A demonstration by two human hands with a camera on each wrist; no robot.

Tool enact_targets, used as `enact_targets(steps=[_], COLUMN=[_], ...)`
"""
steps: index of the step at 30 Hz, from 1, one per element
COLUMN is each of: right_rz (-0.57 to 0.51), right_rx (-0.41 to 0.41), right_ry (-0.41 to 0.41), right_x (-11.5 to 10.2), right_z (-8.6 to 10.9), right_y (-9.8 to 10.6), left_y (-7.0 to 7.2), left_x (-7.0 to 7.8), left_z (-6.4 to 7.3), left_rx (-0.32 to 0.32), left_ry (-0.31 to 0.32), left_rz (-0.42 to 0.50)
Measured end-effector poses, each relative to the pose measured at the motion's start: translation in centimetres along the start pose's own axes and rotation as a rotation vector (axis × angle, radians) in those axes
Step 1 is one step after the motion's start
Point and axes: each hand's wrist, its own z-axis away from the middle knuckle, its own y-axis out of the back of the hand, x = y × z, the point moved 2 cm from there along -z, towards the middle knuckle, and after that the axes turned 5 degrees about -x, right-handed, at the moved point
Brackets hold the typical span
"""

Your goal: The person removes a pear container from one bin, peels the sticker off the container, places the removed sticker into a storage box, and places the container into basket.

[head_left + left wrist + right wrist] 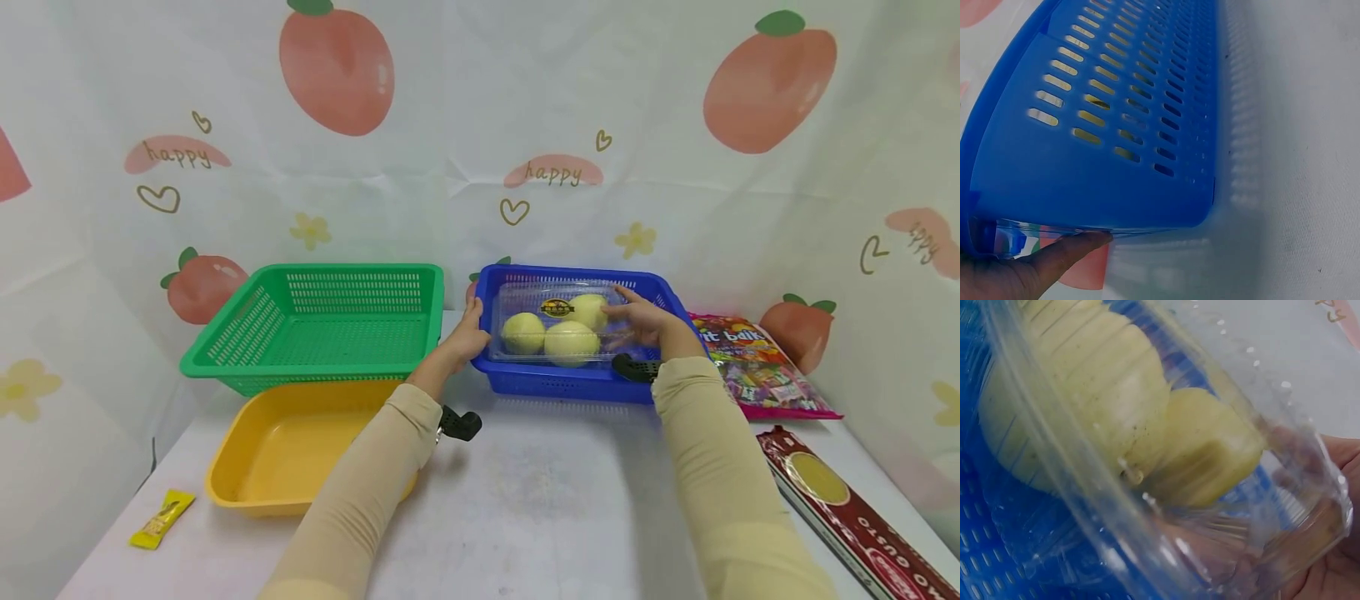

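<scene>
A clear plastic box (525, 292) with a dark and gold label holds three pale yellow-green round fruits (572, 340). It lies within the blue basket (525, 385). My right hand (637, 321) grips the box's right end; in the right wrist view, the fingers curl round the clear wall (1329, 506), close to the fruits (1210, 450). At the basket's left end, my left hand (467, 337) holds the rim. One digit (1066, 253) lies along the outside of the basket's end wall (1085, 200) in the left wrist view; the other fingers are hidden there.
A green basket (352, 367) stands left of the blue one, with a yellow basin (258, 454) in front. A small yellow packet (162, 519) lies at the left. To the right are a colourful candy bag (772, 367) and a long dark red package (862, 517). A printed curtain (465, 100) hangs behind.
</scene>
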Motion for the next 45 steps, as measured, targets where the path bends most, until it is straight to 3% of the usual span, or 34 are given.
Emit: enact_targets(steps=[16,27,33,40,42,45], right_rz=[0.004,-0.037,-0.036,-0.014,-0.017,-0.018], right_rx=[0.059,0.068,0.058,0.049,0.047,0.047], right_ry=[0.015,0.067,0.103,0.117,0.121,0.125], right_x=[-1.5,-2.0,-2.4,-3.1,-3.3,-3.4], right_z=[2.1,4.0,5.1,6.6,7.2,7.9], right_y=[1.0,1.1,0.8,0.4,0.3,0.3], left_y=[0.0,-0.1,0.0,0.9,1.2,1.4], left_x=[-0.3,-0.2,-0.2,0.9,1.3,3.0], left_z=[-0.4,-0.2,0.0,0.8,0.6,1.1], left_rx=[0.005,0.002,-0.004,0.011,0.049,0.103], left_ry=[-0.017,-0.01,-0.04,0.006,-0.008,-0.079], left_rz=[0.015,0.016,0.036,0.015,0.013,0.029])
